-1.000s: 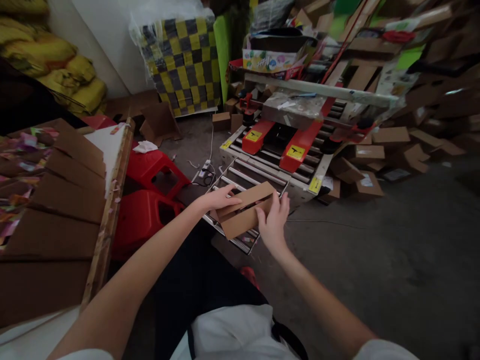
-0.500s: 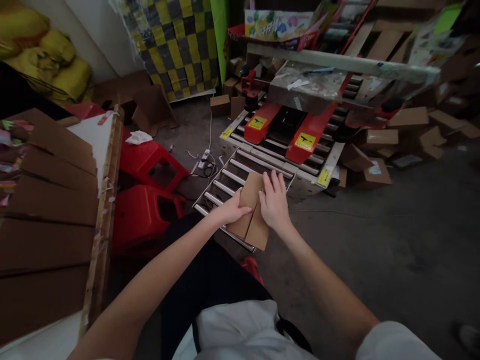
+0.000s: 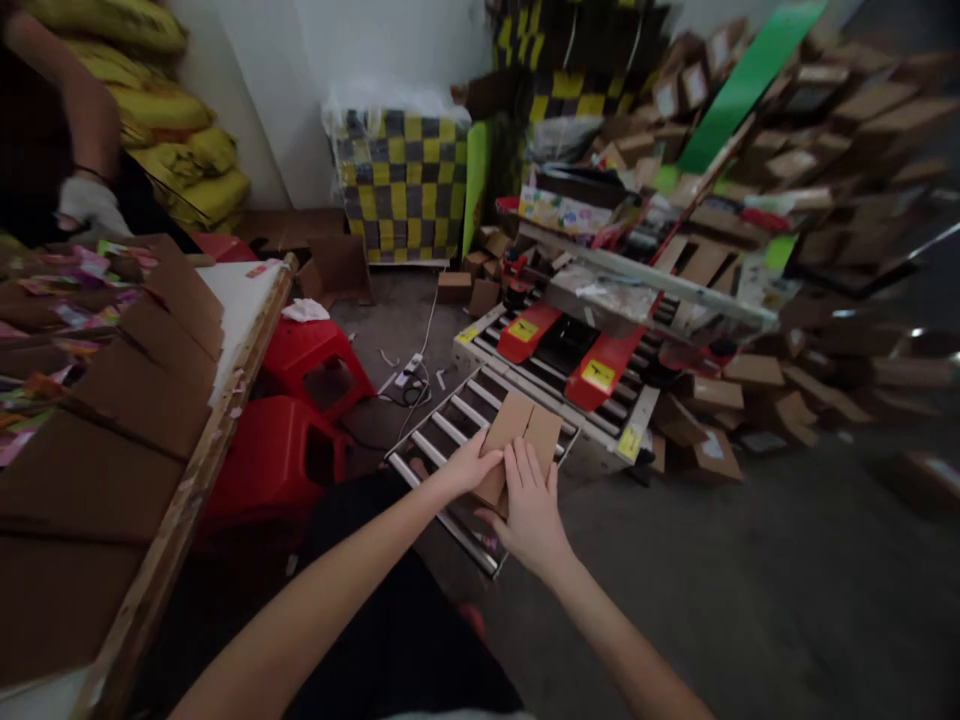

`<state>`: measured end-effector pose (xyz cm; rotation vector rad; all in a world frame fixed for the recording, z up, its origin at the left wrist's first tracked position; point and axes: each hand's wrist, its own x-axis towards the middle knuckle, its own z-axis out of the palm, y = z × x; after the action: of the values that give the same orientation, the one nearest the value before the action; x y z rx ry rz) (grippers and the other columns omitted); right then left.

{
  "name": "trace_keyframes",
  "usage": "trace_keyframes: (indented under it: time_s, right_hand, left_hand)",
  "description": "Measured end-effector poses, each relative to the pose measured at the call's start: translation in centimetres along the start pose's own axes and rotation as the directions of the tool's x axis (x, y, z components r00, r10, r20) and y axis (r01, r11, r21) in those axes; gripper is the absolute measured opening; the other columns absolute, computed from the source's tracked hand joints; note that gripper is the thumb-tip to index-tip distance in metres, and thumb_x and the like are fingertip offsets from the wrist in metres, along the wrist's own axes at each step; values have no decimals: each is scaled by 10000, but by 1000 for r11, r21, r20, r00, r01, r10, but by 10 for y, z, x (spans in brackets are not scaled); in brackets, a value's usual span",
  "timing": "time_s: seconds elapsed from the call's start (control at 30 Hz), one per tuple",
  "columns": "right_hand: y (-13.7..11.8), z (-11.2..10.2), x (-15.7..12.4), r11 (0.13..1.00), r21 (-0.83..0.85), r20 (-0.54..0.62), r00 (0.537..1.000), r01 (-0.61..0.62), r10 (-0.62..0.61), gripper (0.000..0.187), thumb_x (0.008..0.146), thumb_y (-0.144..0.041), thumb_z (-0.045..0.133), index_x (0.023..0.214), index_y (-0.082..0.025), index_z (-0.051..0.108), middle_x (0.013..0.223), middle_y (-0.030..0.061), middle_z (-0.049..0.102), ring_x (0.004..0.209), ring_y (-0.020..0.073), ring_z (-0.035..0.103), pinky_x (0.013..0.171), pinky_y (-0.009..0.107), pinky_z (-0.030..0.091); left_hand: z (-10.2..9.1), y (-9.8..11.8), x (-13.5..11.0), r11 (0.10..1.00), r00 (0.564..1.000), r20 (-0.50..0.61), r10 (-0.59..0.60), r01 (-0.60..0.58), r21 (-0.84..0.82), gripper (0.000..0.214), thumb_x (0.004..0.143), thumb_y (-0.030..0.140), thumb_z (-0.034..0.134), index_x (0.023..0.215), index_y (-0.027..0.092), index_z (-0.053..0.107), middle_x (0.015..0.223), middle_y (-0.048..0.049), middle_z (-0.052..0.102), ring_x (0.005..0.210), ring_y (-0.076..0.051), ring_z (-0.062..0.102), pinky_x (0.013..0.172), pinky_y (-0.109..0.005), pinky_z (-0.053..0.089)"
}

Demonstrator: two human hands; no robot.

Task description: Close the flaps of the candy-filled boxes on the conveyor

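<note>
A small brown cardboard box (image 3: 511,416) lies over the roller conveyor (image 3: 466,398), its two top flaps folded down and meeting at a middle seam. My left hand (image 3: 471,466) grips its left side, thumb on top near the seam. Across the near part of the right flap lie the fingers of my right hand (image 3: 531,498), while its thumb reaches round the near end. The underside of the box and some of my left fingers are hidden.
A carton sealing machine with red guides (image 3: 592,383) stands beyond the rollers. Red stools (image 3: 259,460) and a wood-edged table (image 3: 247,318) holding open cartons are on the left. A co-worker's gloved hand (image 3: 94,205) is at upper left. Boxes (image 3: 716,455) pile up right.
The view has tilted up and turned, bringing a co-worker into sight. My right hand has slid to the near end of the box, and the flaps lie flatter.
</note>
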<state>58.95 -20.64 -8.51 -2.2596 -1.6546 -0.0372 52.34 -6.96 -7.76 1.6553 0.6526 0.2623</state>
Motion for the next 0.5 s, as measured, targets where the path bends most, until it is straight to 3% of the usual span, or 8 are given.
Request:
trace_keyframes:
  time_s: [0.07,0.13,0.23,0.33,0.4,0.5]
  right_hand:
    - [15,6,22,999,-30,-9,1000,22,-22,817,807,-516,509,1442,-113,190,1466,225,287,1373,364,218,1045,641,198]
    - [35,10,53,998,-55,-21,1000,16,-17,794,805,-521,502,1425,-106,230,1461,232,292,1367,364,234,1033,652,206]
    - [75,7,113,996,-77,-57,997,-52,48,750,815,-567,446,1375,-86,316,1431,262,327,1337,386,286,990,688,229]
    - [113,-9,171,992,-59,-71,992,-109,105,802,791,-682,345,1288,-60,442,1347,318,409,1271,445,364,935,689,286]
    - [127,-20,192,995,-22,-53,994,-102,101,916,752,-759,267,1239,-17,492,1243,383,459,1209,498,410,875,686,327]
    - [124,-13,194,990,50,-212,967,-131,139,1019,688,-831,197,1309,-68,459,1216,412,438,1213,554,367,806,724,298]
  left_hand:
    - [-5,-8,-6,995,981,-184,-61,44,-95,465,832,267,493,1280,159,434,1300,-138,544,1139,-215,556,994,-396,432]
    - [-14,-21,-22,971,932,-322,-164,95,-221,466,829,302,498,1269,159,443,1248,-151,573,1066,-221,601,924,-400,481]
    - [-34,-44,-66,935,884,-385,-264,137,-327,468,771,393,559,1175,161,520,1116,-126,641,959,-227,645,859,-402,516]
    - [-55,-57,-127,931,821,-479,-311,162,-328,452,708,443,606,1067,170,590,1043,-104,675,958,-246,651,876,-415,513]
    - [-68,-55,-179,957,730,-628,-271,133,-258,361,733,422,584,1013,196,624,1001,-85,693,948,-248,659,874,-423,519]
    - [-80,-33,-275,985,507,-862,19,141,104,198,767,296,554,923,312,673,917,-26,708,856,-233,673,798,-420,550]
